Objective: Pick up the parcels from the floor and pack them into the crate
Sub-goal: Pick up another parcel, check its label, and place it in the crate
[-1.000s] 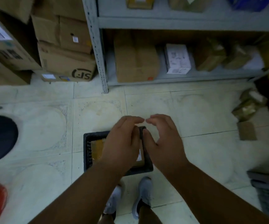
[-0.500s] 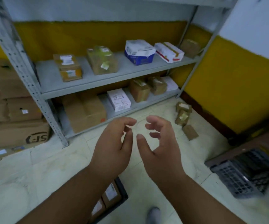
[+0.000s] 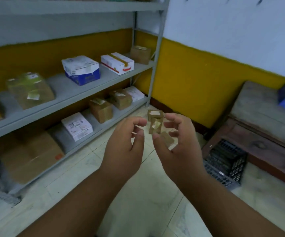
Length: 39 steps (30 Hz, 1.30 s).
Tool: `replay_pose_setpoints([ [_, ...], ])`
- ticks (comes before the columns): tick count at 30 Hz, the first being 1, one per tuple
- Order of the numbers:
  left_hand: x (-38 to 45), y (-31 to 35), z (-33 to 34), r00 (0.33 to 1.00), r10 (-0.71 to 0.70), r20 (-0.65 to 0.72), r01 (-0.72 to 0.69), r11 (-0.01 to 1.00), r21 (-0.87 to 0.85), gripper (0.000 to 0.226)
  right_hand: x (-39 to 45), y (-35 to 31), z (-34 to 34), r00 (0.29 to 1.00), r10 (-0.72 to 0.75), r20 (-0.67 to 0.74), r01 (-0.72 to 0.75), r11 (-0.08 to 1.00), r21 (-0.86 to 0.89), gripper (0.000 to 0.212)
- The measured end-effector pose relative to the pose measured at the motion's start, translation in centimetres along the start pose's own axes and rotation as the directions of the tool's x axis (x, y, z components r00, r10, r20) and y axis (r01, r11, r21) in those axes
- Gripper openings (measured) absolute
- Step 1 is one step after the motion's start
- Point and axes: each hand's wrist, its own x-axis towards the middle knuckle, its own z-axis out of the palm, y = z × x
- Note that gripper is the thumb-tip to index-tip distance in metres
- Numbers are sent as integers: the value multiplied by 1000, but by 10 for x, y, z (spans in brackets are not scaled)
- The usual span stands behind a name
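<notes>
In the head view, the left hand [image 3: 123,144] and right hand [image 3: 179,142] are held out side by side, fingers loosely curled, nothing gripped. Three small brown parcels [image 3: 155,124] are seen beyond them on the floor [image 3: 138,202], near the shelf [image 3: 80,93]. A dark crate [image 3: 225,165] lies tipped against a wooden bench [image 3: 264,120].

left hand [image 3: 124,144] raised, fingers loosely curled, empty | right hand [image 3: 177,144] likewise | small brown parcels [image 3: 155,124] on floor [image 3: 138,211] beyond | dark crate [image 3: 225,166] under bench [image 3: 264,120]
</notes>
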Motion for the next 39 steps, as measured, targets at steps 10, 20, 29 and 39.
replay_pose_setpoints([
  [10,92,-3,103,965,-235,114,257,935,-245,23,82,90,-49,991,-94,-99,88,994,-58,74],
  [20,242,-77,154,995,75,66,-64,987,-147,29,221,157,0,979,149,-138,-146,989,29,86],
  [29,422,-156,191,965,-61,254,139,944,-301,27,359,214,45,932,238,-275,-250,968,-12,80],
  [39,517,-208,278,939,-117,323,209,941,-268,29,460,320,56,897,391,-205,-395,918,20,71],
])
